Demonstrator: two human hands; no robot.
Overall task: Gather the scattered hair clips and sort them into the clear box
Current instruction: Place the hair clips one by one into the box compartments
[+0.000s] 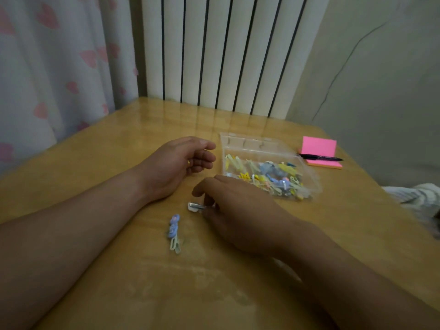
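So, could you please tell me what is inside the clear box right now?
The clear box holds a jumbled pile of hair clips in yellow, blue and pale green. They overlap, so their number and whatever lies beneath them cannot be made out.

Looks like a home, prob. a bedroom or living rm corner. White curtain (pixel 54 67) w/ pink heart print hangs at left, a white ribbed radiator (pixel 221 51) stands vs. the back wall, and a small glossy wooden table (pixel 133 139) sits right up to both. Household clutter on it — pink sticky notes (pixel 319 147), a black pen (pixel 320 158) — plus rumpled white fabric (pixel 416 195) at far right.
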